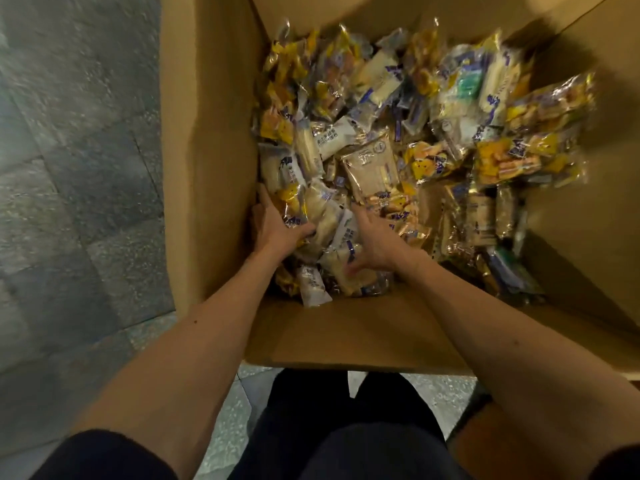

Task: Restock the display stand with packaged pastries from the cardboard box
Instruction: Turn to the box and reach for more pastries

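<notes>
A big open cardboard box (214, 174) stands on the floor, holding a heap of packaged pastries (398, 140) in clear, yellow and white wrappers. Both my hands are deep inside, near the box's left front corner. My left hand (277, 226) grips a clear-wrapped pale pastry pack (318, 209) by the left wall, thumb and fingers round its edge. My right hand (374, 240) reaches in beside it, fingers curled down onto white-wrapped packs (343, 268); its fingertips are blurred. The display stand is out of view.
Grey stone floor tiles (79, 168) lie left of the box. The box's near flap (346, 334) hangs toward my dark-trousered legs (346, 427). Another cardboard surface (491, 438) shows at the lower right.
</notes>
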